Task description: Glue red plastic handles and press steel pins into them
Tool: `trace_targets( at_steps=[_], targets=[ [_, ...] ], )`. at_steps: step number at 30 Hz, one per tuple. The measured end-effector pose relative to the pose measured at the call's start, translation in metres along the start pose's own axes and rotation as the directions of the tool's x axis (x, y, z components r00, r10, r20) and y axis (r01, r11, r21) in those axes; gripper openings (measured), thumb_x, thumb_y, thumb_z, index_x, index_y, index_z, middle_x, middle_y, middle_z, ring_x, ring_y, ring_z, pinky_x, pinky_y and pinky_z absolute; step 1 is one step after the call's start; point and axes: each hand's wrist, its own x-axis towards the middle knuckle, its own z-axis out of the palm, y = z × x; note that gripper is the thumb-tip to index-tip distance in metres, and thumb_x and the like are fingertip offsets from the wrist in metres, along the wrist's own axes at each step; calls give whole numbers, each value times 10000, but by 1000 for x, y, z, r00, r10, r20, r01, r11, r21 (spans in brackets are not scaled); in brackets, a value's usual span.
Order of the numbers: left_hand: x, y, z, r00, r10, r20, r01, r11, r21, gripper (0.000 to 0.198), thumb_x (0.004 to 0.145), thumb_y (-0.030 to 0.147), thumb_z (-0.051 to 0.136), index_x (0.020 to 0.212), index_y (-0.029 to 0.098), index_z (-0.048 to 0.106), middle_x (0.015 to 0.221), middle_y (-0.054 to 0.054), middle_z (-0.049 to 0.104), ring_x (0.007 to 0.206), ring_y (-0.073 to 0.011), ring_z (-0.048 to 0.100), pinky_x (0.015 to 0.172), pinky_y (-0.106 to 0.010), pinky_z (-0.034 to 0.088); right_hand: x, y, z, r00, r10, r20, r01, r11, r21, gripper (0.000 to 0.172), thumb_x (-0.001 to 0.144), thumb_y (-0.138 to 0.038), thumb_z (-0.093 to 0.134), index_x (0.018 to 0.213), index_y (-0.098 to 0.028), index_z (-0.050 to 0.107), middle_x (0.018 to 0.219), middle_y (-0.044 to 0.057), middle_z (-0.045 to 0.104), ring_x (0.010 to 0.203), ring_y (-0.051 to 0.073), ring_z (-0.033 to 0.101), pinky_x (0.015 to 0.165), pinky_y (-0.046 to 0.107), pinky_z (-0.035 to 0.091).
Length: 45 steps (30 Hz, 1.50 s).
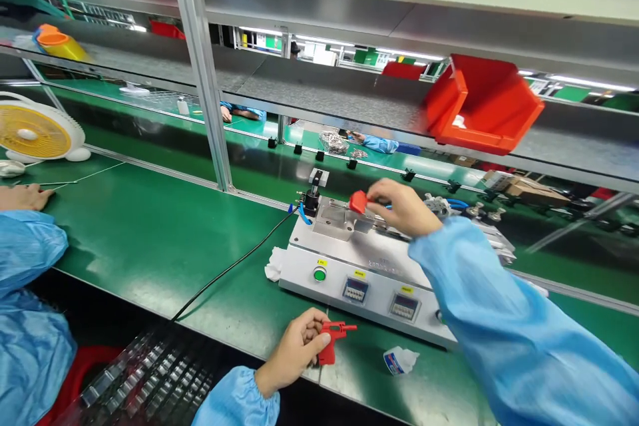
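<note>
My left hand [294, 348] is closed around a red plastic gun-shaped part [328, 350], with its thin nozzle pointing right, just in front of the machine. Above the metal fixture [333, 221] on the white bench machine [312, 249], my right hand [403, 208] pinches a second red plastic piece [357, 202]. Its full shape is partly hidden by my fingers, and I cannot tell whether it touches the fixture. A green button [319, 273] and two small counters are set into the machine's front panel.
A small white bottle with a blue label [399, 361] lies on the green table [164, 239]. A black cable [234, 266] runs to the machine. Left are a clear tray [144, 373], a co-worker's hand [24, 197] and a fan [40, 130]. A red bin [484, 106] sits on the shelf.
</note>
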Motion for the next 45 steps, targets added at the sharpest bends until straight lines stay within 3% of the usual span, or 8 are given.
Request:
trace_targets(
  at_steps=[6,11,14,19,29,33,39,45],
  targets=[
    [8,8,-1,999,23,46,-23,1000,-4,641,755,706,842,1012,138,694,785,-38,669,531,-87,525,450,-183,400,-85,8,12,989,67,135,-58,996,-68,137,965,-265,578,899,-231,694,971,83,718,860,234,701,772,370,592],
    [32,101,-1,954,298,20,-295,928,227,493,919,583,727,1161,155,704,939,-78,722,726,-155,652,560,-213,492,-120,1,19,976,208,-66,-204,977,67,205,943,-363,626,1060,-218,712,1090,125,753,1036,303,733,934,461,616],
    [67,175,4,862,501,71,-458,713,531,364,1016,406,609,1284,168,675,929,-47,711,685,-139,624,617,-240,505,-147,-16,13,923,313,-222,-272,942,195,316,973,-501,611,1114,-237,713,1146,130,760,1079,312,733,949,467,623],
    [132,239,18,866,461,196,-274,109,956,293,1030,175,541,1274,218,696,1153,-54,764,947,-206,703,887,-317,540,-213,-53,28,761,544,-353,-409,825,389,414,957,-601,621,1104,-229,726,1017,101,794,842,265,768,831,411,663],
    [152,220,21,916,342,211,-146,-205,968,243,1022,158,521,1093,175,753,1195,-105,670,920,-229,698,773,-328,524,-299,-71,47,518,768,-375,-566,637,523,457,854,-654,722,999,-226,787,902,75,809,756,260,769,799,357,679],
    [148,218,27,895,350,277,-174,-298,939,239,1027,144,522,1088,176,750,1278,-134,640,1106,-283,650,875,-380,514,-294,-62,43,490,779,-390,-578,626,524,475,839,-678,718,966,-227,797,891,77,808,747,263,766,785,360,678],
    [143,213,27,883,355,308,-185,-339,922,219,1044,191,533,1017,153,746,1020,-140,699,1063,-317,634,892,-426,504,-274,-63,55,490,775,-399,-565,631,531,478,835,-691,709,931,-231,790,878,73,804,740,266,759,755,363,670],
    [125,189,18,818,446,363,-231,-324,918,245,1067,265,528,1171,148,717,1285,-153,700,1179,-295,614,995,-437,514,-271,-54,62,375,728,-573,-626,655,422,484,947,-655,597,1138,-232,736,1142,132,762,884,299,751,882,439,640]
  ],
)
